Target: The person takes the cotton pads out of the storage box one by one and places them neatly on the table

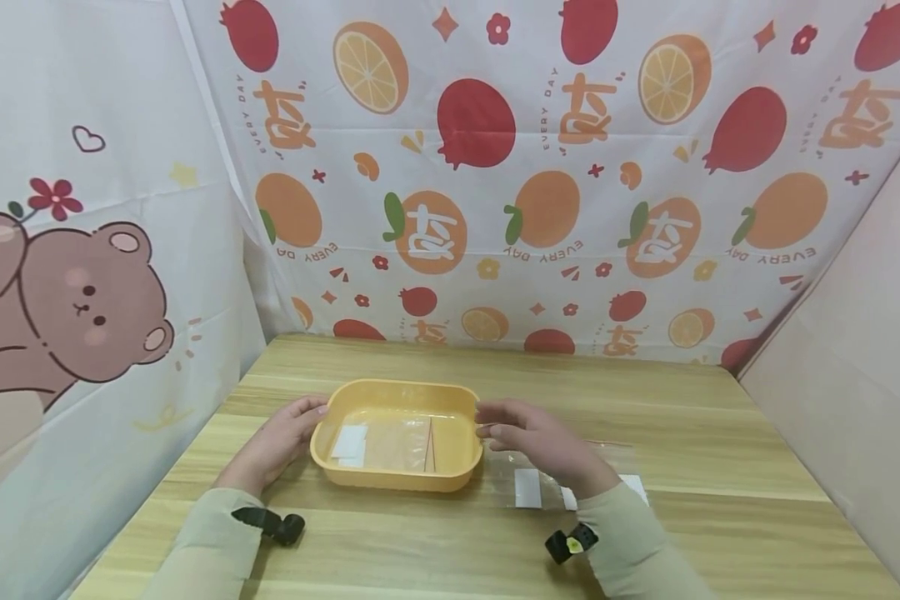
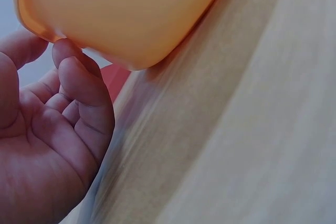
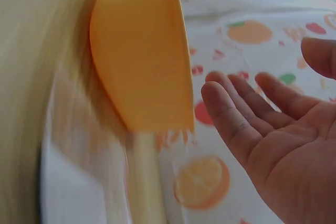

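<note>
A yellow plastic tray [image 1: 393,481] stands on the wooden table in the head view. In it lies a clear zip bag [image 1: 397,444] with a white label and a red seal line. My left hand [image 1: 281,442] pinches the tray's left end; the left wrist view shows thumb and curled fingers [image 2: 79,74] at the rim. Beside the right end is my right hand [image 1: 543,446]. Its fingers [image 3: 231,111] are loosely extended and apart from the tray [image 3: 142,51] in the right wrist view. Clear bags with white labels [image 1: 527,488] lie partly hidden under the right forearm.
The wooden table [image 1: 420,550] reaches back to a fruit-print curtain [image 1: 480,200]. A bear-print curtain [image 1: 90,300] hangs on the left, and a pale wall [image 1: 855,333] bounds the right. Each wrist wears a small black camera [image 1: 291,529].
</note>
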`<state>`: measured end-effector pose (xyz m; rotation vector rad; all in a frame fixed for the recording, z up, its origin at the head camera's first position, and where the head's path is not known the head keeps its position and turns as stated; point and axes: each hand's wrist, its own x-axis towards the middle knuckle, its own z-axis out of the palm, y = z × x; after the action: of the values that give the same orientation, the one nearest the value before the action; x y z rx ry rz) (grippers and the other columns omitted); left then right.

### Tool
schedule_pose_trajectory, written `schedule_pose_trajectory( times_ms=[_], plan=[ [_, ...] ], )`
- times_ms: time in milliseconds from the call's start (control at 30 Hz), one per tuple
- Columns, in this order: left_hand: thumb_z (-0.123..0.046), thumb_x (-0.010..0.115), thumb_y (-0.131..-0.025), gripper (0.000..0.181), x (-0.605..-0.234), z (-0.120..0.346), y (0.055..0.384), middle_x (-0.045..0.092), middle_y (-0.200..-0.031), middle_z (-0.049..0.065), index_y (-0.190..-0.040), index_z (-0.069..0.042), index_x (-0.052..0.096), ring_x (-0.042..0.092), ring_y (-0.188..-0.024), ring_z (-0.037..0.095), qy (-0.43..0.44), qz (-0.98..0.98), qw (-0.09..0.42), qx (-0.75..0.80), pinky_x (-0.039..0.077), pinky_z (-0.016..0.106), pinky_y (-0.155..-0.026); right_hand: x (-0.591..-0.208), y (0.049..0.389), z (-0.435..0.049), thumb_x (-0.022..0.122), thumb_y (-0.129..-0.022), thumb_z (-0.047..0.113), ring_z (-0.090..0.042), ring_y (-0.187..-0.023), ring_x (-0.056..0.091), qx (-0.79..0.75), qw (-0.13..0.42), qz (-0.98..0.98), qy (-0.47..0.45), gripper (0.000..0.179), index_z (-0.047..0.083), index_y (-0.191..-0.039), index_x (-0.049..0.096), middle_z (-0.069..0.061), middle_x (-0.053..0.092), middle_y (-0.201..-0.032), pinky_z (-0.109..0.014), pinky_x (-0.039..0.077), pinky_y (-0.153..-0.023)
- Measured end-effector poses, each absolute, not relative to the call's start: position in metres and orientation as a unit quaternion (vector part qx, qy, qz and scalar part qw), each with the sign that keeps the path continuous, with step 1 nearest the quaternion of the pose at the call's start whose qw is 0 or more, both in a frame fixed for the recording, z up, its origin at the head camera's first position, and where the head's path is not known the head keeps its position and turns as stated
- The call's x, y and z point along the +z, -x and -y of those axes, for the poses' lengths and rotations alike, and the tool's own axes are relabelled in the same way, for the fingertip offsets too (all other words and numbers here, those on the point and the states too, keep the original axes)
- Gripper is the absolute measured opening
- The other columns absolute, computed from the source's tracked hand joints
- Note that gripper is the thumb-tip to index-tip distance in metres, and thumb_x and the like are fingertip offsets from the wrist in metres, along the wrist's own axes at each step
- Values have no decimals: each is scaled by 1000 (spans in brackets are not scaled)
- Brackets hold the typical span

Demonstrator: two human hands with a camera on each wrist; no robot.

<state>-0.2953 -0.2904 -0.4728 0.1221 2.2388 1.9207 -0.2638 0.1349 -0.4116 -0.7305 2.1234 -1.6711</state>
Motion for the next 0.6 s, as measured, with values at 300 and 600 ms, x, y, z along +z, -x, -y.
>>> schedule_pose_trajectory(
  times_ms=[300, 600],
  plan=[
    [-32, 50, -108, 54, -472, 290, 296, 50, -137, 29, -141, 10, 41, 63, -111, 26, -40, -756, 95, 646, 57, 37, -87, -414, 274, -85, 47, -106, 17, -44, -143, 34, -742, 238, -604, 166, 55, -6, -154, 30, -28, 35, -155, -57, 33, -113],
    [-35, 50, -108, 56, -474, 291, 298, 50, -139, 28, -141, 9, 42, 62, -114, 27, -42, -760, 94, 642, 57, 36, -87, -421, 276, -41, 45, -102, 13, -50, -149, 5, -788, 249, -560, 63, 69, -7, -158, 9, -33, 5, -162, -64, 10, -118]
  ],
)
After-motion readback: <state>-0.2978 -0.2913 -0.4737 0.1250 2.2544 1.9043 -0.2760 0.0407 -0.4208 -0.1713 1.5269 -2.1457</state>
